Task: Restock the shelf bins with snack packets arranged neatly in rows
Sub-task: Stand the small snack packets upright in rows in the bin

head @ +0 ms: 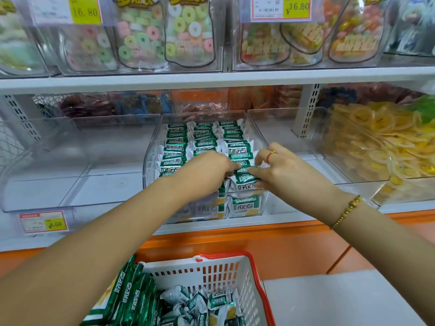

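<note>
A clear shelf bin [154, 142] in the middle holds green-and-white snack packets [202, 135] laid in three rows. Both hands are inside its front part. My left hand [207, 170] rests palm down on the middle row, its fingertips on a green packet [247, 178] at the front of the right row. My right hand [280, 170] pinches the same packet's top edge between thumb and forefinger. More packets [244, 205] show through the bin's front wall.
A white basket with a red rim [255, 274] below holds loose packets and large green bags [131, 297]. Clear bins stand to the left [47, 165] and right; the right one holds yellow sweets [381, 142]. Candy jars fill the upper shelf.
</note>
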`<action>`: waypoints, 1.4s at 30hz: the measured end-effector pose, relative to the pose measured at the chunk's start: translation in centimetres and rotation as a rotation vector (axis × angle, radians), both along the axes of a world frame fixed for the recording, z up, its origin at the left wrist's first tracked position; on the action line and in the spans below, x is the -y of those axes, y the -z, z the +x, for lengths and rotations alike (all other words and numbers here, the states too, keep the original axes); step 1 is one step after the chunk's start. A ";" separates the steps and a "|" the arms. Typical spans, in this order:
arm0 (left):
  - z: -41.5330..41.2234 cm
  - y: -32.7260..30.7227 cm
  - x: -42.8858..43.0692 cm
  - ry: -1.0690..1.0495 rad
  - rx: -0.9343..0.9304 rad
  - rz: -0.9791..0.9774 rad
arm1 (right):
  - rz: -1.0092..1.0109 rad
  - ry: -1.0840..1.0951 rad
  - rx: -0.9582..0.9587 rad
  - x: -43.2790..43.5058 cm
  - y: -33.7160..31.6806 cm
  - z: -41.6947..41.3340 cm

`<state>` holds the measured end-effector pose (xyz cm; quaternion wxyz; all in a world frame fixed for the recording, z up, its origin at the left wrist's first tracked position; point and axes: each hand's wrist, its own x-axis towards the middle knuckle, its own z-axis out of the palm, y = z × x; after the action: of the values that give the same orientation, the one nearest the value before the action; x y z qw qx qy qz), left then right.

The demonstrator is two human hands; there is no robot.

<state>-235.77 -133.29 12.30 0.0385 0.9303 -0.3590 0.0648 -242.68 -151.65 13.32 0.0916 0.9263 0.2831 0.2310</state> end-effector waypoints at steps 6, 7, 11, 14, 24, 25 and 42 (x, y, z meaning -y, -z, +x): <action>-1.9 2.8 -1.7 0.028 0.005 -0.012 | 0.021 0.053 0.066 0.4 2.6 -1.6; -1.9 2.8 -1.7 0.024 -0.007 -0.029 | 0.018 0.047 0.084 0.2 2.9 -1.8; -2.8 2.7 -2.1 0.020 -0.036 -0.183 | 0.003 0.125 0.011 -1.6 5.1 -2.2; -4.0 3.4 -1.8 0.025 -0.057 -0.187 | -0.077 0.205 -0.089 -2.3 6.9 -2.6; -10.6 4.7 -2.3 -0.077 -0.002 -0.571 | 0.212 0.099 -0.133 -3.3 5.1 -6.2; -12.4 6.1 -3.2 -0.121 0.027 -0.667 | 0.258 0.067 -0.130 -3.6 5.8 -7.1; -24.5 30.2 -9.1 -0.755 -0.867 -0.100 | -0.038 0.452 -1.276 -9.5 30.7 -10.6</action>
<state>-260.29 -124.23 -17.94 0.2004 0.9325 0.0501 -0.2962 -253.24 -142.13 -17.40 -0.0309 0.9160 0.0849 -0.3908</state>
